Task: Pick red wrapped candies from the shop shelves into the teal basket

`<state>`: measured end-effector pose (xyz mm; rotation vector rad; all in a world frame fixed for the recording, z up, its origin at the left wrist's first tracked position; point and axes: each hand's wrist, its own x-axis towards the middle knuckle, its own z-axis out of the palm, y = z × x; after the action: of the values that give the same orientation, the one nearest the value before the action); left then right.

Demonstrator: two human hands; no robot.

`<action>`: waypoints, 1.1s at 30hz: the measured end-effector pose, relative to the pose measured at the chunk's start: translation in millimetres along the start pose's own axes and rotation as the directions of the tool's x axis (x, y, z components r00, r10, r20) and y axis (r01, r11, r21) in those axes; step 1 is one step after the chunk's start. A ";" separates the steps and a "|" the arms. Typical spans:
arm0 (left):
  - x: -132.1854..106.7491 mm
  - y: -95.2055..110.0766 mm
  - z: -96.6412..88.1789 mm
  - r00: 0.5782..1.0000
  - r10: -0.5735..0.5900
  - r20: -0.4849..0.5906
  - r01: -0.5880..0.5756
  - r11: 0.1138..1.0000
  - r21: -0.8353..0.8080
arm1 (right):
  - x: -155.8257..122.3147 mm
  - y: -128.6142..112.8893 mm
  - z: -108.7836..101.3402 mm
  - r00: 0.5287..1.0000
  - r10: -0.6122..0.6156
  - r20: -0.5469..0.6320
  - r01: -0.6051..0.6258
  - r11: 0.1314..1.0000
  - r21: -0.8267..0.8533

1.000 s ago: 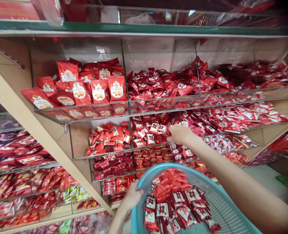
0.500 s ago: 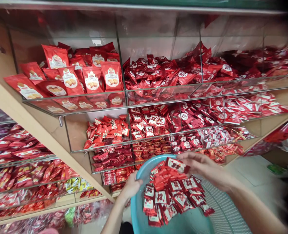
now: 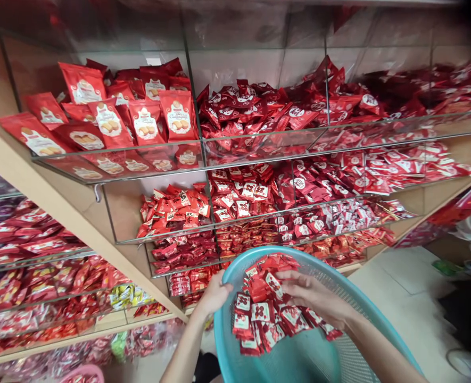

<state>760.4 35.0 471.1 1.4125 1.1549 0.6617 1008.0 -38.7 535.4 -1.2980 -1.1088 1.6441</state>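
Observation:
My left hand (image 3: 213, 293) is closed around the left rim of a turquoise plastic basket (image 3: 358, 284) with perforated sides. Inside the basket lies a heap of small red-and-white wrapped packets (image 3: 261, 313), with plainer red packets (image 3: 255, 287) behind them. My right hand (image 3: 315, 298) is low over the heap, its fingers stretched and apart. Its fingertips are at the edge of one packet (image 3: 274, 284), which lies tilted on the pile. The thumb is mostly hidden, and the hand covers part of the heap.
Ahead stands a shelf (image 3: 239, 218) with clear dividers, filled with red snack packets (image 3: 179, 114). A wooden post (image 3: 75, 223) separates it from another packed shelf at left. A pink container (image 3: 84, 374) is at the lower left. Pale floor tiles (image 3: 403, 282) show at right.
My right hand has come down and inward with the packet it held, which is now turned and on the pile. My left hand stays on the rim. The view has shifted slightly.

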 end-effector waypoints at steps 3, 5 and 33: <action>-0.1 -0.7 0.2 1.000 -0.011 -0.024 0.012 1.000 0.010 | 6.1 13.9 9.0 0.981 -0.191 0.018 0.186 0.928 -0.322; 0.7 -2.6 0.0 0.999 -0.026 -0.026 0.026 1.000 0.008 | 7.2 18.8 14.7 0.960 -0.277 0.028 0.248 0.803 -0.542; 0.5 -5.8 0.9 0.999 -0.033 -0.020 0.033 0.999 -0.031 | 32.4 -117.6 47.1 0.711 -0.699 0.075 0.396 0.311 -0.864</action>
<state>759.8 34.4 465.3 1.3613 1.1771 0.6691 960.5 23.1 640.4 -1.3854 -1.9813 0.2421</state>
